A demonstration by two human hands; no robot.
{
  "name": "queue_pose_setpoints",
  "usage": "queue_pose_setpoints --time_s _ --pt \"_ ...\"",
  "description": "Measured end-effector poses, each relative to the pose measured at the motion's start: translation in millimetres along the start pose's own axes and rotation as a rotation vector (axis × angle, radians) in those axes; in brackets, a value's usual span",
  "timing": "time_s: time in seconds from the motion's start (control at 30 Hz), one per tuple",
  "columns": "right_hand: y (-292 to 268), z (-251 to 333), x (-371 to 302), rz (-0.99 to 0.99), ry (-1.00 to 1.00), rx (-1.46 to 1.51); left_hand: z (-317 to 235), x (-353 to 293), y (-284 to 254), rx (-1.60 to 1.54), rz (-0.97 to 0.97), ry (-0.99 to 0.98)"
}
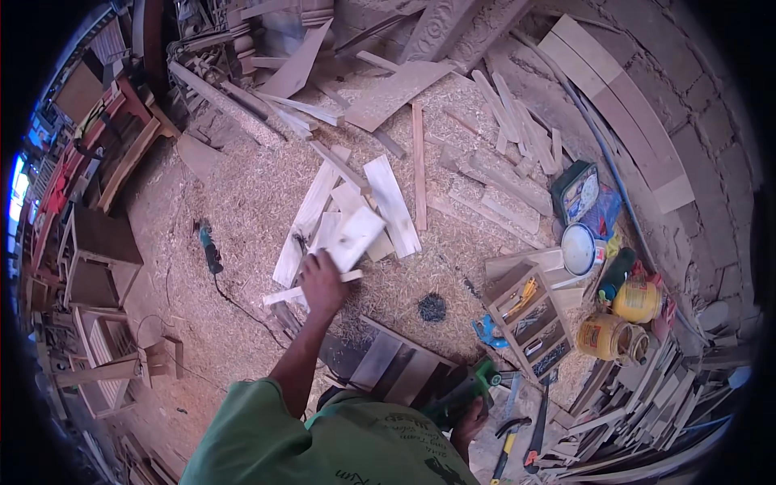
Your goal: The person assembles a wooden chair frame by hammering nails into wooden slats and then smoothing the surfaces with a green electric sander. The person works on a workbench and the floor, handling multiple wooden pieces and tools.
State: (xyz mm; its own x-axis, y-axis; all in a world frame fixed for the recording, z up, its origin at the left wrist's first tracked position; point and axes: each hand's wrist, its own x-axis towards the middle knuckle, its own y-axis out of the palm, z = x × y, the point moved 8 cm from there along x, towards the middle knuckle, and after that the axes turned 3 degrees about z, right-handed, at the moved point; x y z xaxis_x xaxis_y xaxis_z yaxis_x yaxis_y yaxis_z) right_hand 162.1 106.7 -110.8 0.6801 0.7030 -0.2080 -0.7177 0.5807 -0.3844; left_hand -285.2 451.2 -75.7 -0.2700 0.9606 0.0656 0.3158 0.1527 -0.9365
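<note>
The left hand (323, 283) has its fingers clamped on the near end of a flat, pale board (353, 241), over loose planks (391, 205); a firm, level grip should serve best. The right hand's (471, 420) fingers, partly hidden, seem wrapped round a bulky green power tool (457, 393). Curly wood shavings (242, 182) spread beyond.

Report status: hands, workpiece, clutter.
Left hand gripping pale board at near end. Right hand on green power tool. Loose boards crowd around pale board.
</note>
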Motion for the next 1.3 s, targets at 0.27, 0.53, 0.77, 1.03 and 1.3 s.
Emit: queue_pose_setpoints --time_s 0.27,0.53,0.77,1.03,1.3 --pt "8 35 2 -0.045 0.071 0.091 69 38 52 -0.363 0.567 -0.094" --pt "2 16 -2 -0.107 0.212 0.137 25 6 35 -0.474 0.487 -0.261" --pt "0 36 2 -0.044 0.127 0.088 -1 -3 44 -1.289 0.349 -0.361" --pt "2 42 -3 -0.124 0.144 0.089 -62 88 84 -1.407 0.057 -0.339" --pt "1 53 4 -0.097 0.013 0.065 -102 245 105 -0.698 0.0 -0.397"
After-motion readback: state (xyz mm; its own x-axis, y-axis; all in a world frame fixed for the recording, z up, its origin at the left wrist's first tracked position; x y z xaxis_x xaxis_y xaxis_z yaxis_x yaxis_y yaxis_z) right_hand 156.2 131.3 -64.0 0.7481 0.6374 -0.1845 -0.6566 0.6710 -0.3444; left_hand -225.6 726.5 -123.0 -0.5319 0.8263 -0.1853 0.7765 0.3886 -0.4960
